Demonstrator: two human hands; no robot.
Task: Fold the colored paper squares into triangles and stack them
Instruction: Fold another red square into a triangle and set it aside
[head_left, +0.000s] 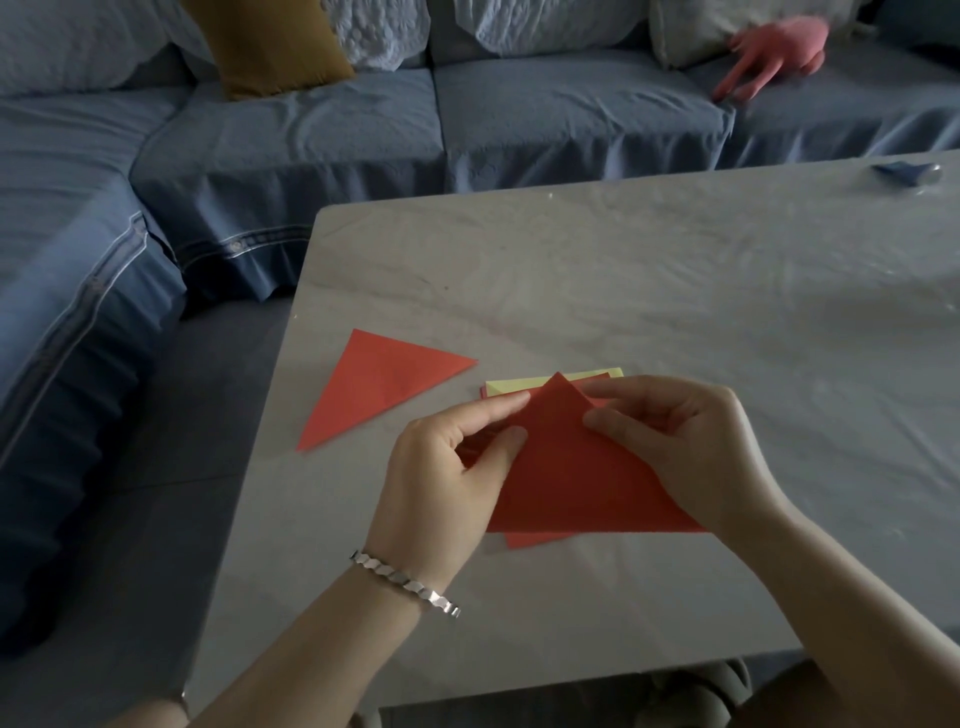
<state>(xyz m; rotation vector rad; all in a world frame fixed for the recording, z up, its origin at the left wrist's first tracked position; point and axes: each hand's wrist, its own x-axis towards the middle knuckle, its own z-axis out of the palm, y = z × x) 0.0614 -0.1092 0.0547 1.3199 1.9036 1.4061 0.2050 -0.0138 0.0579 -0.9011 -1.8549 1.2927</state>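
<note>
Head view of a paper-folding step at a pale grey tabletop (675, 270). Both hands hold a red sheet (566, 483) folded into a triangle, its apex pointing away from the person and its long edge nearest them. The left hand (452, 467), with a silver bracelet (405, 579) at the wrist, pinches the sheet's left sloping edge between thumb and fingers. The right hand (691, 447) pinches the right sloping edge just below the apex. A strip of lighter red shows beneath the long edge; whether it belongs to the same sheet cannot be told. Just behind the apex lies a small pile of unfolded squares (514, 387), yellow uppermost, partly hidden by the held sheet. A finished red triangle (384, 389) lies flat to the left, apart from the pile. A small blue object (906, 171) sits at the far right of the tabletop. Beyond stands a blue sofa (311, 135) with a mustard cushion (265, 41) and a pink soft toy (774, 52).
</note>
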